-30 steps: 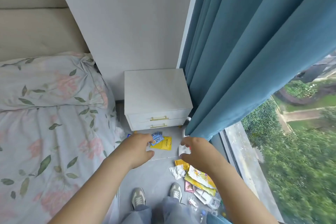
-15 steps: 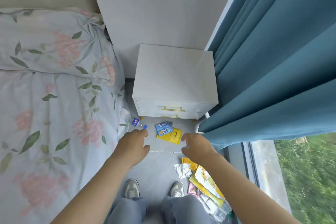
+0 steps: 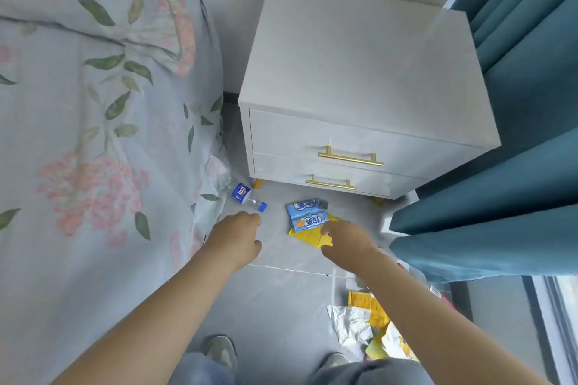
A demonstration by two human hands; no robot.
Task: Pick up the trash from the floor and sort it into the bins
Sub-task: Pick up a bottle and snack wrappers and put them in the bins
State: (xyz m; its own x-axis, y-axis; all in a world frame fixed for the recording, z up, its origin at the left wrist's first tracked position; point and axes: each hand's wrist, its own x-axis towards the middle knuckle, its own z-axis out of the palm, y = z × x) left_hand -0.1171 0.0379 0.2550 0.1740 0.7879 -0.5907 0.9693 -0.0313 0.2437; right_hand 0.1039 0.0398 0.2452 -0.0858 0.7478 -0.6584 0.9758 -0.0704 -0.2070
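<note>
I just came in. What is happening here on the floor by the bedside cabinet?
A person stands over trash on the floor between the bed and the bedside cabinet. The left hand hovers next to a small plastic bottle with a blue cap; the right hand is over a yellow packet lying under blue wrappers. Neither hand holds anything yet. More wrappers lie by the curtain. No bin is in view.

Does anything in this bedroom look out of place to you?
Yes, litter on the floor. A plastic bottle lies on its side beside the bed, two blue wrappers sit on a yellow packet in front of the nightstand, and a heap of crumpled wrappers spreads near the curtain.
</note>
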